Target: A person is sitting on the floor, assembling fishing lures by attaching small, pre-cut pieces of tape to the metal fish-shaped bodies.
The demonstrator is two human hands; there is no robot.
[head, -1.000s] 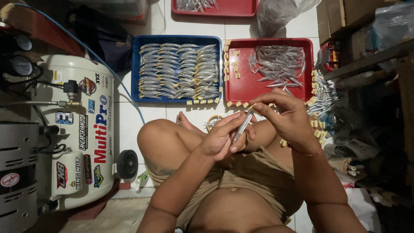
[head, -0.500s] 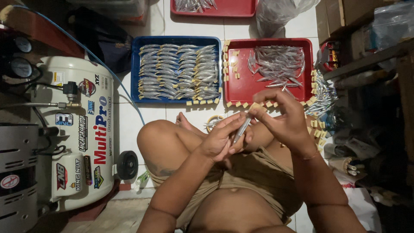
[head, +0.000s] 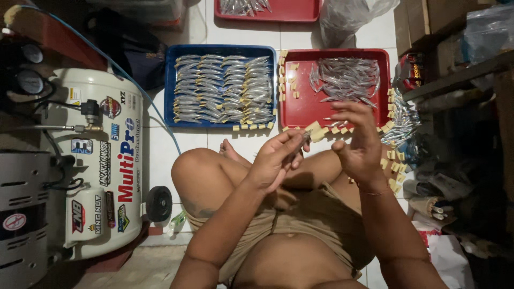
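Since 0.5 s ago, right hand (head: 357,140) let go of the small silver lure (head: 305,137) & lifted, fingers spread, over red tray (head: 300,109). Left hand (head: 276,159) pinches lure at frame centre. Blue tray (head: 169,85) w/ rows of lures sits upper centre-left.

one head-worn camera looks steeply down, close over the lap and the tiled floor (head: 225,32).
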